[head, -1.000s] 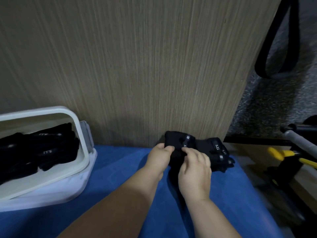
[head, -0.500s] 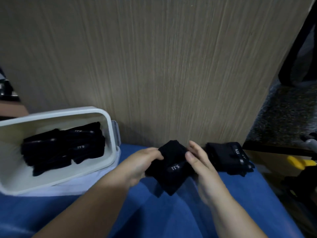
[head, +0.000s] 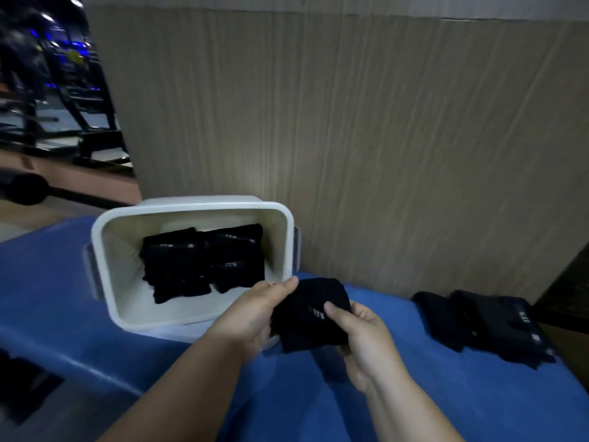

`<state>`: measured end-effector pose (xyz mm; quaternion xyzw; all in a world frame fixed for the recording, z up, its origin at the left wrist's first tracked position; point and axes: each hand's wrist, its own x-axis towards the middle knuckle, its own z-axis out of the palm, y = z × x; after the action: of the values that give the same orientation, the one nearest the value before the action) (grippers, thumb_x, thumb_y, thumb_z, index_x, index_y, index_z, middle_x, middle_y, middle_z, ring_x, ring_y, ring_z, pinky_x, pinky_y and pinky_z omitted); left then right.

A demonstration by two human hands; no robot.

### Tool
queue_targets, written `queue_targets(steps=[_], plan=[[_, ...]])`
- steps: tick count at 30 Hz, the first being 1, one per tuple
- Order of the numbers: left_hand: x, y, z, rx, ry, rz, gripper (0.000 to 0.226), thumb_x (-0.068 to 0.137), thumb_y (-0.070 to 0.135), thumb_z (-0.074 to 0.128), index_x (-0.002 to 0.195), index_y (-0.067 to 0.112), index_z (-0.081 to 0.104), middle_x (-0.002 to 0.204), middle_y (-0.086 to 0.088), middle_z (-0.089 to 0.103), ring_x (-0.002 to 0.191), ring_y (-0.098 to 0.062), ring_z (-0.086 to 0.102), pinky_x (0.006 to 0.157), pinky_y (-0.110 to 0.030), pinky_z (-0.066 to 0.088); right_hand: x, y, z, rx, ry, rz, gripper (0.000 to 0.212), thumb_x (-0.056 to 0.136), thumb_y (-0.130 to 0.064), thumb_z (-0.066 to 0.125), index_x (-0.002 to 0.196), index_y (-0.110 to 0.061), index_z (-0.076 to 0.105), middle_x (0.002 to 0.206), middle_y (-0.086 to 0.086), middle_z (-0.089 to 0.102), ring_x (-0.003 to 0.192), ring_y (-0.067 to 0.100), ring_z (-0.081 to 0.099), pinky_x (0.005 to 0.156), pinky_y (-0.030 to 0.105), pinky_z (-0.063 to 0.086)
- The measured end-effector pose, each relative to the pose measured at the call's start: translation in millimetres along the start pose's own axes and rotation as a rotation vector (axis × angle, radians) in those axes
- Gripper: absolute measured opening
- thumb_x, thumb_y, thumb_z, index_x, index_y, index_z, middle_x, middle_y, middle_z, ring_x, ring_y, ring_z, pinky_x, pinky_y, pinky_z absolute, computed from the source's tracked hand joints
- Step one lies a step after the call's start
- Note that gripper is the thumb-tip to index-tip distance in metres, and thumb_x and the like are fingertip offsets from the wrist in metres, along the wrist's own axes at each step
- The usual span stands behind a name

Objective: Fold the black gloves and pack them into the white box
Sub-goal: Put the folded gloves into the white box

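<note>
Blue padding covers the bench point(head: 478, 409), and a pale wood-grain panel point(head: 350, 138) stands upright along its far edge. Off to the far left I can see dark gym equipment point(head: 63, 90), blurred.

On my feed both hands are gripping one folded black glove point(head: 306, 333), held a little above the bench just beside the near right corner of the white box point(head: 197, 317). The left hand point(head: 251, 317) pinches the bundle's left edge, with its thumb on top and its fingers underneath. The right hand point(head: 366, 339) grips the right side, its thumb pressing down next to the small white print and its fingers curled below. The bundle is a compact oblong. Its long axis runs away from me toward the panel, leaning slightly right at the far end. The printed face is turned up, and its lettering looks upside down from where I sit.

The white box sits left of the hands with its mouth open upward and tipped toward me. Its long side runs across the bench. Inside lie the packed gloves point(head: 204, 260), in two dark stacks side by side against the far wall.

Well apart on the right, close to the panel, a loose pile of black gloves point(head: 484, 323) lies flat on the blue padding, spread left to right.
</note>
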<state>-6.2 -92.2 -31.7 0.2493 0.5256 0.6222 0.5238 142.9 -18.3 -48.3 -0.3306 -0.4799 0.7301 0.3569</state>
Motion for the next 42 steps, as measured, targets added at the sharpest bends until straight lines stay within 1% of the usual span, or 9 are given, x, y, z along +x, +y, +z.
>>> queue_targets(steps=[3, 8, 12, 17, 22, 27, 32, 38, 42], plan=[[-7, 9, -17, -0.056, 0.014, 0.039, 0.041, 0.089, 0.025, 0.063, 0.121, 0.001, 0.057, 0.111, -0.019, 0.069, 0.103, -0.03, 0.067, 0.09, -0.043, 0.054, 11, 4, 29, 0.002, 0.023, -0.027, 0.022, 0.084, -0.007, 0.067, 0.104, 0.001, 0.066, 0.098, 0.022, 0.072, 0.097, 0.04, 0.067, 0.092, 0.051, 0.052], [-12, 26, -50, -0.019, 0.251, 0.153, 0.016, 0.093, 0.01, 0.058, 0.108, 0.004, 0.062, 0.096, -0.016, 0.073, 0.084, -0.025, 0.072, 0.066, -0.031, 0.057, 23, 4, 72, -0.047, -0.071, -0.047, 0.024, 0.086, -0.013, 0.066, 0.107, -0.002, 0.065, 0.097, 0.017, 0.073, 0.092, 0.031, 0.07, 0.079, 0.038, 0.055], [-9, 35, -77, 0.058, 0.381, 0.237, 0.015, 0.093, 0.016, 0.06, 0.105, 0.008, 0.066, 0.096, -0.013, 0.074, 0.088, -0.026, 0.072, 0.082, -0.04, 0.057, 31, 4, 103, -0.098, -0.167, -0.049, 0.022, 0.092, -0.021, 0.062, 0.107, -0.006, 0.066, 0.099, 0.015, 0.073, 0.095, 0.029, 0.07, 0.082, 0.038, 0.054], [-9, 45, -98, 0.136, 0.522, 0.426, 0.025, 0.09, 0.023, 0.065, 0.111, 0.012, 0.058, 0.102, -0.007, 0.071, 0.093, -0.02, 0.069, 0.087, -0.039, 0.055, 50, 3, 136, -0.194, -0.127, -0.125, 0.012, 0.091, -0.017, 0.063, 0.098, -0.009, 0.068, 0.094, 0.012, 0.074, 0.093, 0.029, 0.07, 0.087, 0.044, 0.055], [-6, 49, -126, 0.528, 0.848, 0.567, 0.024, 0.095, 0.034, 0.05, 0.114, 0.024, 0.059, 0.113, 0.001, 0.061, 0.11, -0.019, 0.055, 0.099, -0.045, 0.044, 67, -8, 165, -0.245, -0.098, -0.191, 0.006, 0.09, -0.02, 0.064, 0.093, -0.016, 0.068, 0.089, 0.006, 0.075, 0.088, 0.026, 0.071, 0.085, 0.046, 0.057], [7, 40, -146, 0.592, 0.791, 0.445, 0.046, 0.093, 0.036, 0.037, 0.133, 0.02, 0.054, 0.134, -0.003, 0.054, 0.124, -0.026, 0.048, 0.108, -0.047, 0.036, 87, -9, 193, -0.261, -0.066, -0.17, 0.014, 0.086, -0.028, 0.067, 0.095, -0.017, 0.064, 0.093, 0.008, 0.073, 0.089, 0.028, 0.069, 0.086, 0.05, 0.056], [12, 33, -152, 0.484, 0.806, 0.39, 0.039, 0.096, 0.019, 0.042, 0.133, 0.026, 0.052, 0.128, -0.006, 0.058, 0.117, -0.029, 0.052, 0.105, -0.048, 0.039, 97, -1, 222, -0.268, -0.065, -0.14, 0.037, 0.076, -0.032, 0.069, 0.109, -0.017, 0.063, 0.106, 0.004, 0.069, 0.096, 0.026, 0.065, 0.093, 0.045, 0.052], [10, 36, -146, 0.361, 0.881, 0.388, 0.055, 0.097, 0.02, 0.046, 0.148, 0.025, 0.026, 0.136, -0.008, 0.051, 0.122, -0.029, 0.049, 0.106, -0.045, 0.038, 111, -4, 254, -0.183, -0.057, 0.005, 0.035, 0.096, -0.02, 0.055, 0.131, -0.016, 0.049, 0.122, -0.002, 0.057, 0.107, 0.02, 0.052, 0.092, 0.026, 0.04], [11, 32, -147, 0.425, 0.906, 0.388, 0.07, 0.082, 0.047, 0.043, 0.143, 0.046, 0.008, 0.142, -0.002, 0.047, 0.123, -0.028, 0.049, 0.104, -0.049, 0.04, 117, 1, 259, -0.679, -0.006, -0.151, 0.038, 0.096, -0.031, 0.055, 0.128, -0.011, 0.052, 0.126, 0.005, 0.058, 0.118, 0.025, 0.052, 0.085, 0.021, 0.033]])
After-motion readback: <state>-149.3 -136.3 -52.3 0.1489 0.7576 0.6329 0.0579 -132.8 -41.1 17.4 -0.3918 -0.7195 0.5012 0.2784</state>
